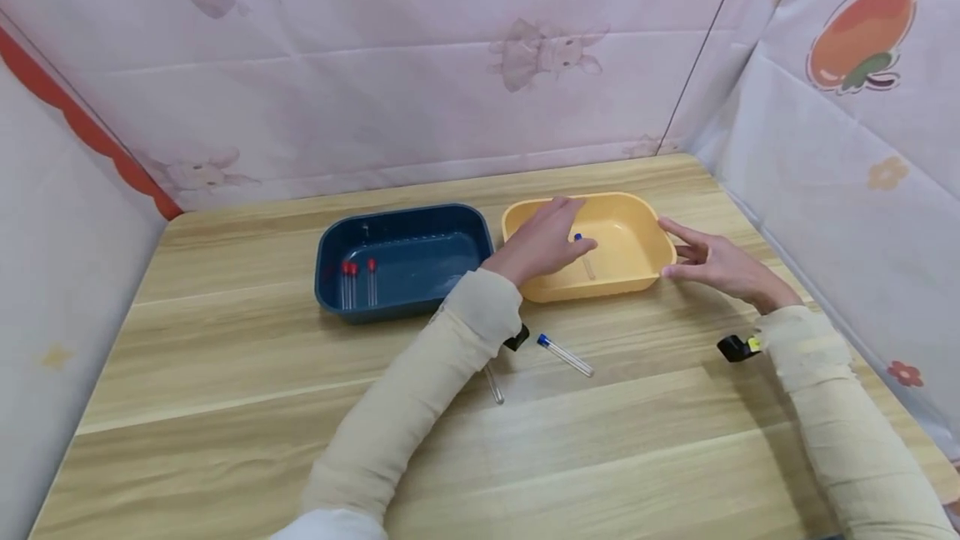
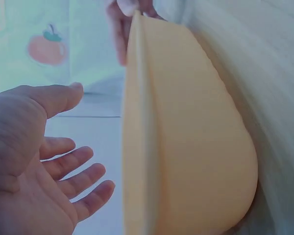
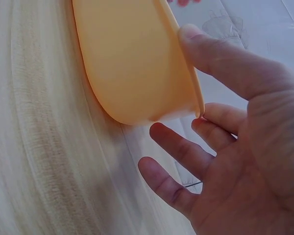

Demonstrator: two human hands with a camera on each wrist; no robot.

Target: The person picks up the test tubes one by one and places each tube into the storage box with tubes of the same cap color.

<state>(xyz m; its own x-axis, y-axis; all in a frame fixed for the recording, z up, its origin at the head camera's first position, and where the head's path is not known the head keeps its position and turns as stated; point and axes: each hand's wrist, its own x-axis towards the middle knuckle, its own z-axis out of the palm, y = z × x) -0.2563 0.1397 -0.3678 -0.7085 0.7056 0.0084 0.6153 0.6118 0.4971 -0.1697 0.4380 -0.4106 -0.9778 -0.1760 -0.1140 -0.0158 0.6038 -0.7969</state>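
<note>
A yellow bin (image 1: 641, 283) stands at the back of the table, with a blue-capped clear tube (image 1: 589, 267) inside. My left hand (image 1: 546, 242) hovers over its left part, fingers extended and holding nothing; the left wrist view shows the thumb (image 2: 63, 99) apart from the rim. At the bin's right end is my right hand (image 1: 723, 269), fingers spread, its thumb touching the rim in the right wrist view. Another blue-capped tube (image 1: 566, 355) lies on the table in front. A further tube (image 1: 494, 386) is partly covered by the left forearm, cap hidden.
Left of the yellow bin stands a dark blue bin (image 1: 405, 307) with three red-capped tubes (image 1: 372, 283) inside. Patterned cloth walls (image 1: 420, 107) border the wooden table (image 1: 247, 423) at the back and sides. Black wrist devices (image 1: 737, 348) hang near both wrists.
</note>
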